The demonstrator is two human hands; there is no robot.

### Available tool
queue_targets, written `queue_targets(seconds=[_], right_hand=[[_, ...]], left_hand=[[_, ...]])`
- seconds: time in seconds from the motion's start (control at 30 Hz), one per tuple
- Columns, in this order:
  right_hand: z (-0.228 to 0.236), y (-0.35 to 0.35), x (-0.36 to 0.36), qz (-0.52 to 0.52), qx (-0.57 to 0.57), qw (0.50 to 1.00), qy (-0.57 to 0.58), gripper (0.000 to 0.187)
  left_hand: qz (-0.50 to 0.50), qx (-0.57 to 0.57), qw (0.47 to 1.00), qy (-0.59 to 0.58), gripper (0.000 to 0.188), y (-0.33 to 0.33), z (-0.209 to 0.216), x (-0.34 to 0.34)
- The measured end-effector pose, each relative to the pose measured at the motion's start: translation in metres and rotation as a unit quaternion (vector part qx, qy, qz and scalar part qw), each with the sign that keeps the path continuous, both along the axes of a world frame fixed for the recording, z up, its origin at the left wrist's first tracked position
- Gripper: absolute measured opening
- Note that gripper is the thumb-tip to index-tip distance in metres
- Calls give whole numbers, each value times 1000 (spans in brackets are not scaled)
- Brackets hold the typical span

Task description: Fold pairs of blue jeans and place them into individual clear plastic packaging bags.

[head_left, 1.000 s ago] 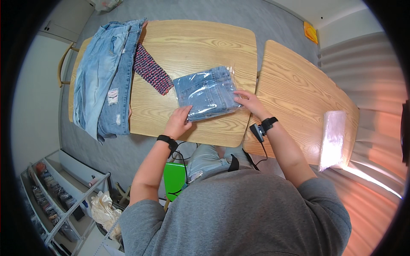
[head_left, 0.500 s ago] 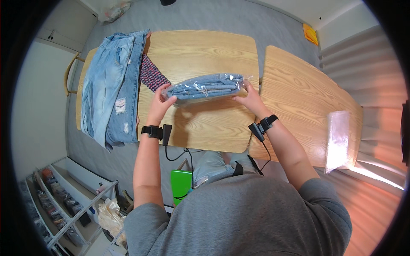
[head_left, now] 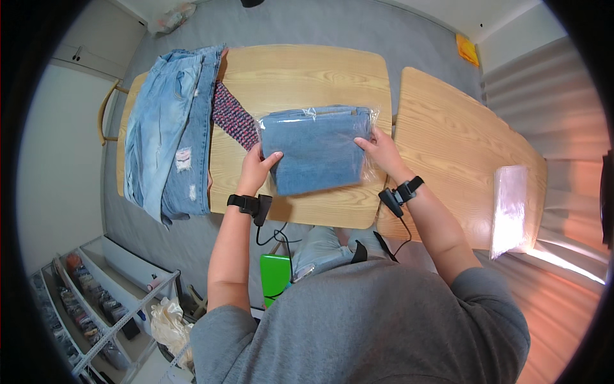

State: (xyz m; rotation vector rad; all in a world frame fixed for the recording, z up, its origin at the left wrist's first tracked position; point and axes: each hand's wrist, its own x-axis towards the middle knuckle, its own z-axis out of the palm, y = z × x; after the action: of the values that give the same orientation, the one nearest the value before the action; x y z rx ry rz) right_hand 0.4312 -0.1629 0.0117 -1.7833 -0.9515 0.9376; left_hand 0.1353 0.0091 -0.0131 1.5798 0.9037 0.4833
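A flat, rectangular clear plastic bag of folded blue denim [head_left: 316, 157] is held at the centre of the frame, over the pale wood-grain table [head_left: 307, 73]. Its left edge is gripped by the left hand [head_left: 256, 168], its right edge by the right hand [head_left: 385, 153], both thumbs laid on top. Faded light-blue ripped jeans [head_left: 163, 121] are spread at the upper left, beside a pink-and-navy knitted piece [head_left: 233, 116].

Single head view: left fisheye of a worn pair, upright. Sits above the wearer's grey shirt [head_left: 364, 320], just behind the near edge of the table [head_left: 307, 73]; looks steeply down and forward past its far edge. Close range, left hand [head_left: 254, 168] and right hand [head_left: 385, 155] mid-frame. Very wide: both right-hand table corners fit, straight edges bow.
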Motion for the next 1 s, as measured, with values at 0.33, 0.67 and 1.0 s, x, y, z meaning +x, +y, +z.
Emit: queue_targets(seconds=[0.33, 0.67, 1.0], right_hand=[[-63, -33, -16, -117, -168, 976, -69, 53], [-44, -41, -74, 156, -12, 853, -498, 56], [-61, -22, -61, 215, -39, 845, -488, 54]], left_hand=[[13, 64, 948, 313, 52, -56, -47, 15], [-169, 441, 851, 228, 65, -101, -20, 37], [-198, 472, 804, 301, 71, -87, -60, 59]])
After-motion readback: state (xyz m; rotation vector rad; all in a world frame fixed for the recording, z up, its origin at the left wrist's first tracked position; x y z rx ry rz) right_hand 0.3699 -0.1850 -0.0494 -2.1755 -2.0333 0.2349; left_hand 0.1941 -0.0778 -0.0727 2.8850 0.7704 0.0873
